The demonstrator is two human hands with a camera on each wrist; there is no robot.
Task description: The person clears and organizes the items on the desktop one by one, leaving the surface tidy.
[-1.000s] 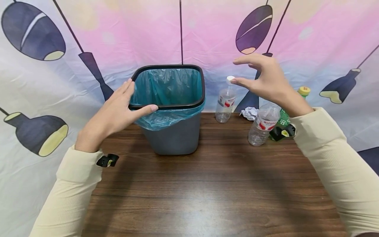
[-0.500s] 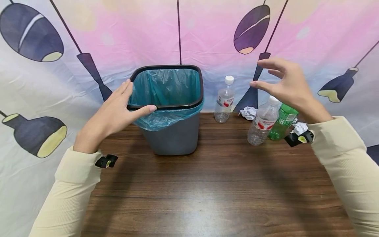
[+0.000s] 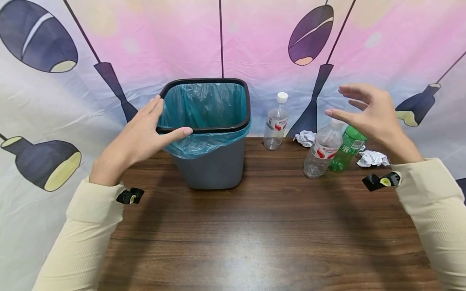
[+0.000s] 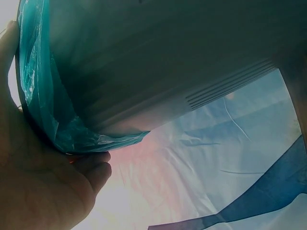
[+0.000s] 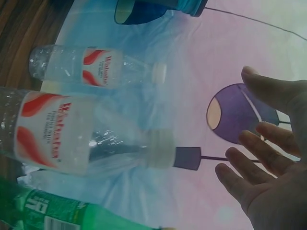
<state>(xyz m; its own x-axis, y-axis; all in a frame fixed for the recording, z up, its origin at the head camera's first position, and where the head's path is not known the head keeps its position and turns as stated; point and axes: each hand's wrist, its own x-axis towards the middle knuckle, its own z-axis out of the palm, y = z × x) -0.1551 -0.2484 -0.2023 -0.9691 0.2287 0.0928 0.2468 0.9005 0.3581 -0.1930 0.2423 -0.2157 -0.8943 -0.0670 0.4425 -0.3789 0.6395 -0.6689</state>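
Observation:
My left hand point(image 3: 132, 141) rests with straight fingers on the near left corner of the grey trash bin point(image 3: 214, 165), its thumb along the black rim. A teal plastic bag point(image 3: 204, 105) lines the bin and folds over the rim; the left wrist view shows the palm against that edge. My right hand point(image 3: 373, 115) hangs in the air, holding nothing, fingers and thumb spread apart. Just left of and below it stand a clear water bottle point(image 3: 323, 151) with a white cap and a green bottle point(image 3: 348, 147). In the right wrist view the larger clear bottle point(image 5: 53, 129) is apart from the fingers.
Another clear bottle point(image 3: 276, 128) stands at the back, right of the bin. One crumpled paper ball point(image 3: 305, 138) lies beside it. More crumpled paper point(image 3: 373, 158) lies under my right forearm. A printed curtain point(image 3: 189, 40) hangs behind the wooden table point(image 3: 233, 234).
My right hand has moved right, from the cap of the back bottle to above the green bottle, uncovering the bottles and paper at right. My left hand has stayed on the bin.

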